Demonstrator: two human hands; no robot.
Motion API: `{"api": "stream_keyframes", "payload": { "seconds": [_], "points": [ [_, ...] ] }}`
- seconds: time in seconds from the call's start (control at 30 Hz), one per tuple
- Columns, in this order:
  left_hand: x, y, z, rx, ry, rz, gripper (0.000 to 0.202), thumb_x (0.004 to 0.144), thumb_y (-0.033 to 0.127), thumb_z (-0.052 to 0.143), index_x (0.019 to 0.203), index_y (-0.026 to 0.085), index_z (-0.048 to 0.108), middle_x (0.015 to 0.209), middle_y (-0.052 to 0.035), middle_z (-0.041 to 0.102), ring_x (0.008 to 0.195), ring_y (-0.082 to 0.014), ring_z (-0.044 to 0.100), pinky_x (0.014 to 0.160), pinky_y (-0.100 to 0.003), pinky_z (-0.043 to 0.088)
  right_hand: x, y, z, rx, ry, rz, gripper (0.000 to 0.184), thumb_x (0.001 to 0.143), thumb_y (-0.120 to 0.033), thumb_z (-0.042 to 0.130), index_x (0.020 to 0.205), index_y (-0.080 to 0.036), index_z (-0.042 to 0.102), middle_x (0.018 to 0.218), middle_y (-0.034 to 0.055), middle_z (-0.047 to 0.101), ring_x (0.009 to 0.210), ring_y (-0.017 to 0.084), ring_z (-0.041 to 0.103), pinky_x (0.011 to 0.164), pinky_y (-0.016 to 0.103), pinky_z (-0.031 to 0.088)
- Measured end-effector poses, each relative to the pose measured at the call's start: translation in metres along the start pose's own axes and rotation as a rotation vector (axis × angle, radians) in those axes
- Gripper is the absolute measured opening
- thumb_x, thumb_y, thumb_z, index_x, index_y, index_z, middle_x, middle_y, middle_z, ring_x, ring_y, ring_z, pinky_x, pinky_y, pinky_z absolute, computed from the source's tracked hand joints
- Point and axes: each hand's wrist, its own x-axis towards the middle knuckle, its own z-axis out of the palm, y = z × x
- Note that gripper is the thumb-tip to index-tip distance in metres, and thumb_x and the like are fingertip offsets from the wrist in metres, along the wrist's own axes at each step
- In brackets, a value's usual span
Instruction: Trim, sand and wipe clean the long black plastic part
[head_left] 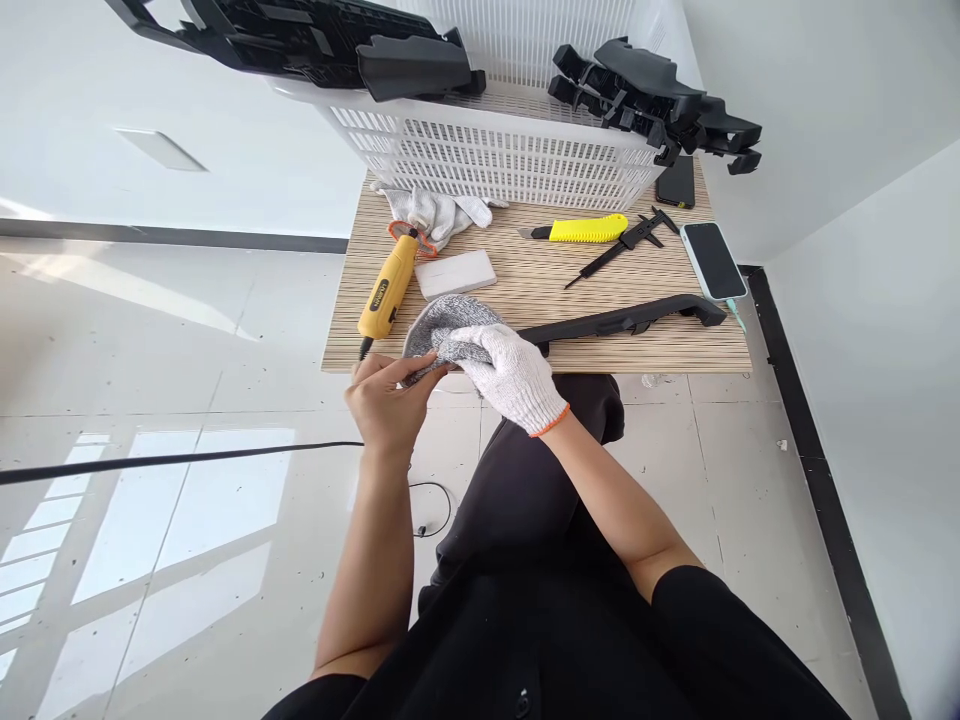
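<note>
At the near edge of the striped wood-grain tabletop [637, 345], the bare left hand [386, 400] pinches the cuff of a grey knitted glove [446, 325], while the right hand [510, 375], already in a white cotton glove with an orange cuff, grips the same grey fabric. Just beside them lie a yellow rotary tool [386, 290], a white rectangular block [456, 273] and a long black plastic moulding [622, 320]. Farther back sit a yellow utility knife [585, 229], black calipers [622, 243], two phones [712, 260], spare white gloves [439, 212] and a slatted white basket [502, 150] bearing black parts [652, 95].
</note>
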Motion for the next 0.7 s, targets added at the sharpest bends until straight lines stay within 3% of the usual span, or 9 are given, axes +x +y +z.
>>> {"api": "stream_keyframes", "payload": {
  "seconds": [0.2, 0.43, 0.7],
  "points": [
    [0.0, -0.005, 0.0, 0.103, 0.002, 0.153, 0.021, 0.076, 0.044, 0.083, 0.089, 0.028, 0.082, 0.069, -0.0026, 0.067, 0.073, -0.0198, 0.06, 0.083, -0.039, 0.05, 0.001, 0.0, -0.003, 0.025, -0.007, -0.037, 0.027, 0.097, -0.026, 0.064, 0.123, -0.022, 0.069, 0.122, 0.0022, 0.073, 0.12, 0.014, 0.064, 0.107, 0.025, 0.048],
    [0.006, 0.011, -0.005, 0.161, -0.299, 0.239, 0.034, 0.095, 0.039, 0.057, 0.121, 0.023, 0.072, 0.104, -0.0101, 0.074, 0.107, -0.0289, 0.057, 0.103, -0.047, 0.043, 0.003, -0.005, -0.008, -0.012, -0.078, 0.01, 0.032, 0.101, -0.031, 0.057, 0.131, -0.024, 0.065, 0.133, 0.0017, 0.069, 0.126, 0.014, 0.062, 0.111, 0.027, 0.046],
    [0.008, 0.008, -0.007, 0.076, -0.345, 0.179, 0.028, 0.089, 0.032, 0.059, 0.111, 0.022, 0.075, 0.093, -0.0083, 0.071, 0.097, -0.0266, 0.055, 0.09, -0.043, 0.049, -0.007, -0.008, -0.008, -0.069, -0.121, 0.045, 0.037, 0.101, -0.036, 0.054, 0.137, -0.028, 0.062, 0.142, -0.0001, 0.062, 0.13, 0.018, 0.06, 0.112, 0.032, 0.048]
  ]
}}
